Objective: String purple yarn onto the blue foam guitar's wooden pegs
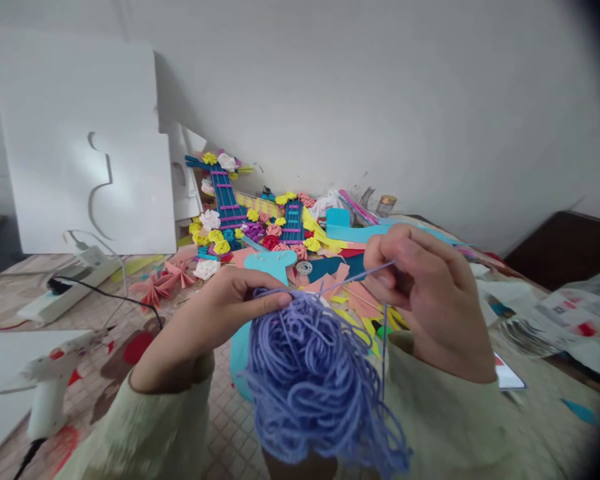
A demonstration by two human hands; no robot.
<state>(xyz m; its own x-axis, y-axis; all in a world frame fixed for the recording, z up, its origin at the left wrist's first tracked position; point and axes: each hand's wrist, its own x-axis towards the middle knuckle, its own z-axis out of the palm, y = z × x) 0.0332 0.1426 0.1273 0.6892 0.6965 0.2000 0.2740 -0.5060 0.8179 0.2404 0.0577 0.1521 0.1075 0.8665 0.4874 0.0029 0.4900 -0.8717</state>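
A big loose bundle of blue-purple yarn [315,373] fills the lower middle of the head view. My left hand [225,300] is closed on the bundle's upper left edge, its thumb lying along the top. From there a single strand runs taut up to the right. My right hand [420,287] pinches that strand between thumb and fingers, to the right of and a little above the bundle. A loose end hangs down below the right hand. The left fingertips are hidden behind the yarn.
A white hot glue gun [50,387] and a power strip [70,287] lie at the left. Behind the hands are colourful paper flowers [220,237] and cyan paper pieces [275,263]. A white board [80,147] leans on the wall. Plastic bags [580,320] lie at right.
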